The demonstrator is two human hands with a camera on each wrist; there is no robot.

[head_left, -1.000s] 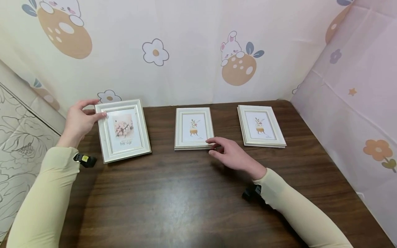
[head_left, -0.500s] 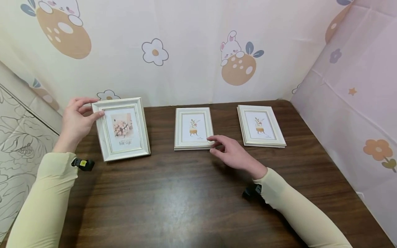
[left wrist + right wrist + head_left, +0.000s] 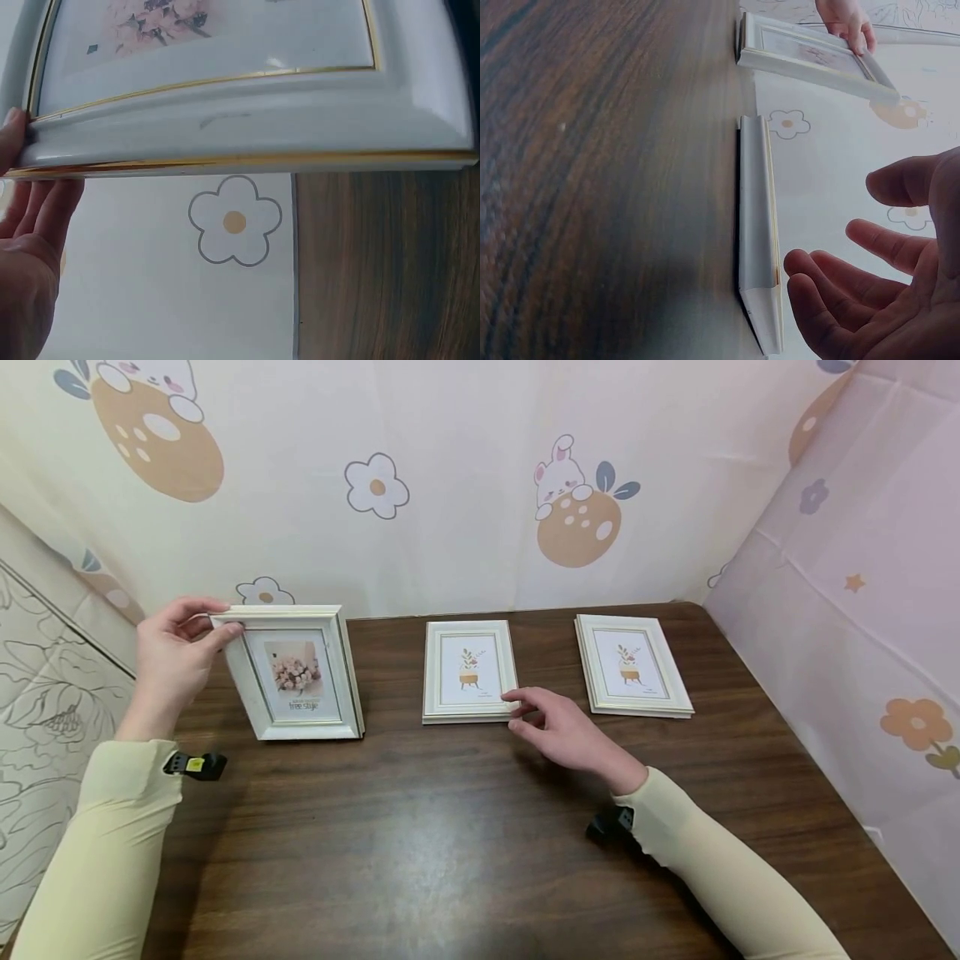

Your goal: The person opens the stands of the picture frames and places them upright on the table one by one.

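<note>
At the left of the table, my left hand [image 3: 172,647] pinches the upper left corner of a white picture frame [image 3: 348,685] with a flower photo. The thumb is on its front and the fingers are behind, as the left wrist view also shows. That frame stands tilted up, its bottom edge at the tabletop. My right hand [image 3: 558,731], fingers relaxed and holding nothing, hovers by the lower right corner of the middle picture frame [image 3: 470,672]. In the right wrist view a gap shows between the fingertips [image 3: 799,262] and this flat-lying frame [image 3: 757,217].
A third white picture frame [image 3: 628,666] lies flat on the right of the brown wooden table [image 3: 420,843]. Behind the table hangs a patterned cloth [image 3: 450,502], and another cloth [image 3: 862,577] borders the right side.
My left hand has moved left and slightly toward me, raising the flower-photo frame from a leaning-back position to a more upright one. My right hand has barely moved.
</note>
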